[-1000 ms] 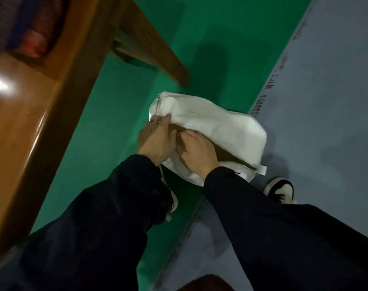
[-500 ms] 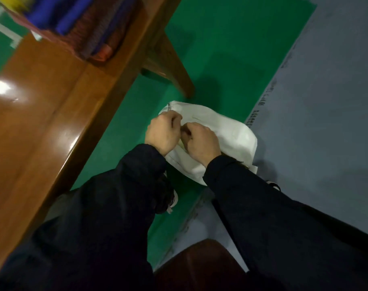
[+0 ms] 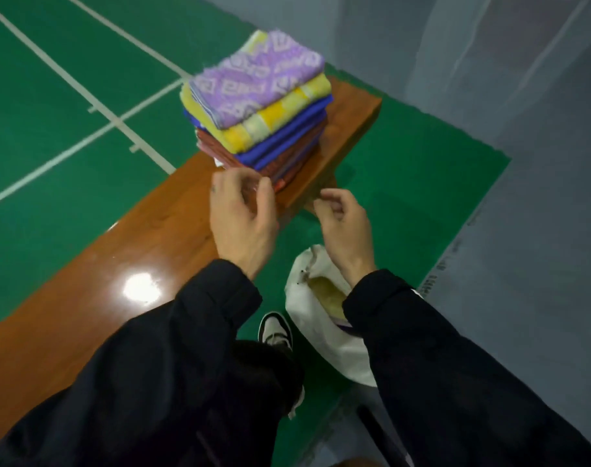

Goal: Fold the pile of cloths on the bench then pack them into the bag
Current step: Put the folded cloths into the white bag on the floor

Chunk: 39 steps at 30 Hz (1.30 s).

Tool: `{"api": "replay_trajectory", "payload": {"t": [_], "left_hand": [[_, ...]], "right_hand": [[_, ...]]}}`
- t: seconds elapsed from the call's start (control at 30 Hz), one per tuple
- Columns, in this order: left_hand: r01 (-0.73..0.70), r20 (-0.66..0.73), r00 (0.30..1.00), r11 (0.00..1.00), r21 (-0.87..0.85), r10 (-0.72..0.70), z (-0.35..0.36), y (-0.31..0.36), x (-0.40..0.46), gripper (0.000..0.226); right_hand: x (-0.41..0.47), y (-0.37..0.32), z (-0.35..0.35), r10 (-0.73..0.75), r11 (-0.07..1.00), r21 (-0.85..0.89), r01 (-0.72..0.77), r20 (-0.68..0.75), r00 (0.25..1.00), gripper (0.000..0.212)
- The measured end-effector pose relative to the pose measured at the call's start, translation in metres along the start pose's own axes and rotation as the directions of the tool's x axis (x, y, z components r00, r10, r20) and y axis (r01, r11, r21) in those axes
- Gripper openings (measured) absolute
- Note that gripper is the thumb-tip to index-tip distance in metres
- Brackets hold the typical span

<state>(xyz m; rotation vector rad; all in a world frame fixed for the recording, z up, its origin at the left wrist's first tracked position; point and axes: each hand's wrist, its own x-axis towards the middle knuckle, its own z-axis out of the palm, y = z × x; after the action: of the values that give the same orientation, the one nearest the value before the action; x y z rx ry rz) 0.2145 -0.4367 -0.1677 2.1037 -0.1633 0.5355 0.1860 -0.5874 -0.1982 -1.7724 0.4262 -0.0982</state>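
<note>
Folded cloth stack (image 3: pixel 258 106) on surface (image 3: pixel 95 284): soft, light, floppy; lift from underneath. Left hand (image 3: pixel 243 217) and right hand (image 3: pixel 343 224) loosely curled, empty. Bag (image 3: pixel 316 345) open below.

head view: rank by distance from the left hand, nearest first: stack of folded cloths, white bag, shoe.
From the left hand:
1. stack of folded cloths, on the bench just past its fingers.
2. white bag, on the floor below and to its right.
3. shoe, on the floor beside the bag; close to the bag's distance, so that order is uncertain.
</note>
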Motion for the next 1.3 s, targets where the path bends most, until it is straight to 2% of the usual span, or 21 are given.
{"api": "replay_trajectory", "payload": {"t": [0.1,0.17,0.23,0.3,0.37,0.4,0.47,0.53,0.6,0.7,0.8,0.83,0.93,0.97,1.0,1.03,1.07,1.1,1.2,1.23,1.3], "left_hand": [[0.070,-0.182,0.981,0.997,-0.022,-0.073,-0.020,-0.009,0.056,0.045],[0.111,-0.196,0.974,0.993,-0.038,-0.116,-0.030,-0.010,0.094,0.059],[0.148,-0.087,0.985,0.989,-0.020,-0.149,-0.030,-0.009,0.133,0.059],[0.081,0.101,0.990,0.981,0.179,-0.100,-0.022,-0.015,0.166,0.059],[-0.098,0.323,0.946,0.921,0.377,-0.031,-0.012,-0.028,0.180,0.061],[-0.133,0.410,0.911,0.905,0.405,-0.050,-0.008,-0.035,0.181,0.061],[-0.018,0.501,0.845,0.926,0.378,-0.188,-0.007,-0.044,0.177,0.060],[0.106,0.512,0.810,0.930,0.352,-0.286,-0.010,-0.049,0.180,0.052],[0.176,0.463,0.818,0.915,0.363,-0.341,-0.011,-0.049,0.195,0.050],[0.222,0.422,0.831,0.911,0.347,-0.363,-0.002,-0.050,0.208,0.061],[0.341,0.430,0.794,0.901,0.268,-0.429,0.012,-0.059,0.204,0.076],[0.408,0.422,0.771,0.879,0.245,-0.476,0.013,-0.065,0.202,0.085],[0.553,0.456,0.672,0.805,0.216,-0.584,0.005,-0.086,0.202,0.143],[0.563,0.510,0.648,0.807,0.180,-0.566,0.003,-0.092,0.201,0.144],[0.552,0.572,0.630,0.821,0.145,-0.525,0.002,-0.096,0.201,0.128],[0.532,0.623,0.612,0.837,0.130,-0.486,0.002,-0.096,0.200,0.099],[0.512,0.650,0.601,0.849,0.132,-0.464,0.003,-0.096,0.198,0.073],[0.492,0.654,0.606,0.859,0.140,-0.453,0.003,-0.096,0.197,0.056],[0.492,0.639,0.619,0.860,0.139,-0.457,-0.001,-0.097,0.188,0.045],[0.539,0.643,0.600,0.835,0.116,-0.476,-0.002,-0.096,0.185,0.045],[0.671,0.681,0.512,0.739,0.063,-0.524,-0.006,-0.090,0.178,0.053]], "right_hand": [[0.022,-0.026,0.017,0.124,0.943,0.299,-0.147,0.094,0.988,0.078],[0.038,-0.038,0.030,0.153,0.888,0.417,-0.195,0.133,0.979,0.082],[0.057,-0.046,0.043,0.177,0.832,0.512,-0.211,0.116,0.977,0.065],[0.075,-0.050,0.054,0.243,0.759,0.595,-0.263,0.115,0.963,0.065],[0.093,-0.050,0.062,0.343,0.722,0.608,-0.330,0.099,0.934,0.070],[0.102,-0.049,0.065,0.378,0.727,0.593,-0.346,0.075,0.923,0.075],[0.123,-0.048,0.072,0.413,0.709,0.601,-0.369,0.070,0.908,0.092],[0.142,-0.045,0.078,0.401,0.663,0.637,-0.393,0.142,0.905,0.107],[0.147,-0.050,0.078,0.354,0.668,0.630,-0.397,0.201,0.914,0.106],[0.146,-0.052,0.071,0.239,0.705,0.604,-0.371,0.290,0.927,0.097],[0.143,-0.042,0.069,0.108,0.709,0.641,-0.295,0.316,0.943,0.098],[0.140,-0.036,0.071,0.065,0.705,0.665,-0.248,0.288,0.955,0.099],[0.131,-0.031,0.075,-0.012,0.744,0.653,-0.139,0.221,0.975,0.113],[0.130,-0.034,0.075,-0.036,0.775,0.623,-0.107,0.213,0.976,0.116],[0.129,-0.040,0.076,-0.049,0.807,0.584,-0.086,0.211,0.976,0.119],[0.131,-0.044,0.078,-0.038,0.832,0.548,-0.085,0.209,0.977,0.121],[0.133,-0.048,0.080,-0.013,0.849,0.519,-0.101,0.212,0.977,0.122],[0.136,-0.050,0.084,0.020,0.857,0.500,-0.125,0.210,0.978,0.121],[0.150,-0.043,0.091,0.122,0.870,0.467,-0.157,0.104,0.987,0.103],[0.154,-0.040,0.089,0.142,0.857,0.486,-0.170,0.095,0.985,0.092],[0.157,-0.034,0.080,0.176,0.823,0.515,-0.242,0.173,0.969,0.076]]}}
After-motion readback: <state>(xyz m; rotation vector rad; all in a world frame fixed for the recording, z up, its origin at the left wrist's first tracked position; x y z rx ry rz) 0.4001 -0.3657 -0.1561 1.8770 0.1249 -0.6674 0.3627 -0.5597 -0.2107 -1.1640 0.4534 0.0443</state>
